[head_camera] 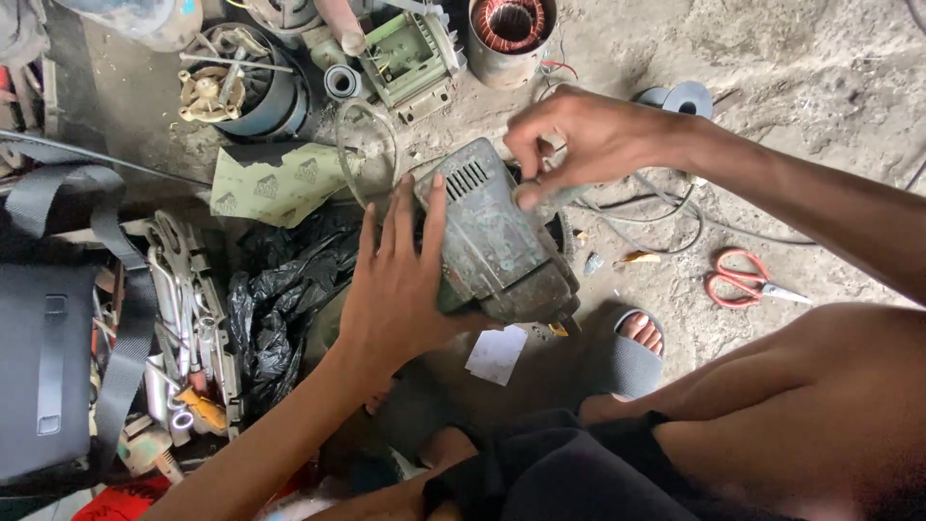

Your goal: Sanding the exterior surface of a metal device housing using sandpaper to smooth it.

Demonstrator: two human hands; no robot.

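A: Which object occupies the centre of the frame?

B: A worn grey-green power tool body (492, 241), vented at its upper end, held above the concrete floor (820, 125). The left hand (395, 285) lies flat against its left flank, fingers extended upward and thumb passing beneath: a cradling support rather than a closed grip. The right hand (579, 140) enters from the upper right, fingertips pinched on a small part at the tool's upper right edge; the part itself is too small to identify.

A: What surrounds it?

B: Red-handled scissors (748, 280) lie on the floor at right, well apart. A wound motor stator (508, 34) stands at top centre, a sheet of green sandpaper (275, 183) at upper left, a black plastic bag (280, 299) just left of the supporting hand, and a dark bag with a strap (53, 367) at far left. A sandalled foot (632, 352) sits directly below the tool.

A: What hazard follows from this arrangement?

B: In judgement, the open-palmed support is the weak point: a hard pull by the pinching fingers could roll the housing off the palm toward the foot, or let the small part drop among the floor clutter.
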